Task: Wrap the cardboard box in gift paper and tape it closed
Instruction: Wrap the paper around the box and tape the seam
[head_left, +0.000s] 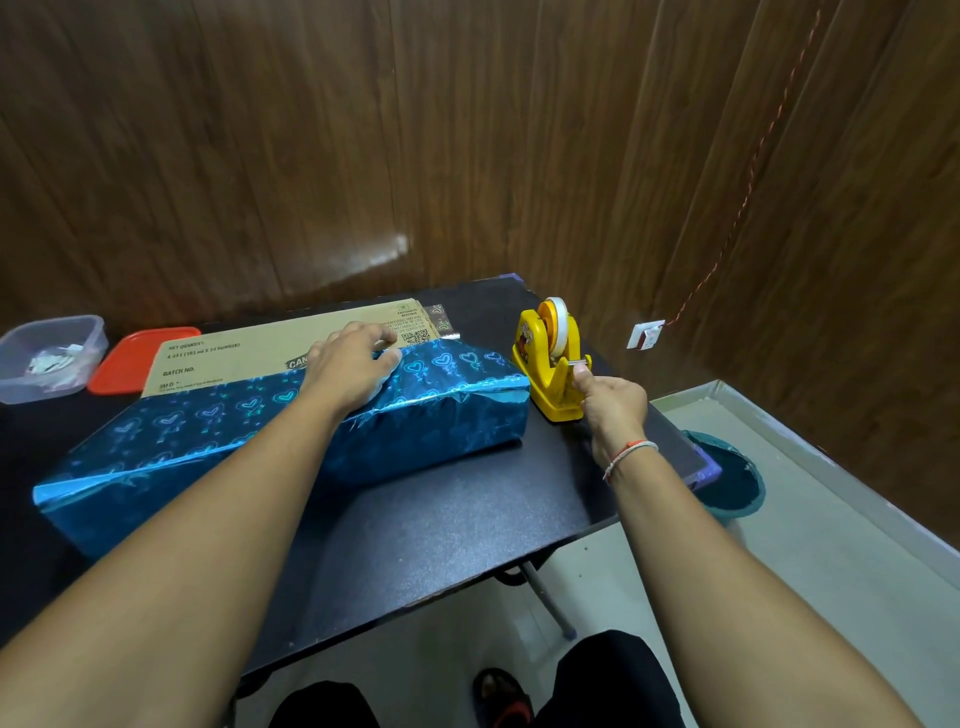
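While left hand (349, 370) pins paper (291, 415), right hand (613, 402) pinches tape (575, 367).

The big cardboard box (291, 358), half in shiny blue gift paper (249, 436), fills the left of the black table (441, 540). The yellow tape dispenser (551, 358) stands just beside its right end. The near table part is bare. A clear tub (49, 358) and red lid (137, 361) block the far left.

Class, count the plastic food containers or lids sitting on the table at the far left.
2: a clear container at the far-left edge, holding white scraps, and a red lid lying flat just right of it, beside the cardboard box. Others may sit out of frame.
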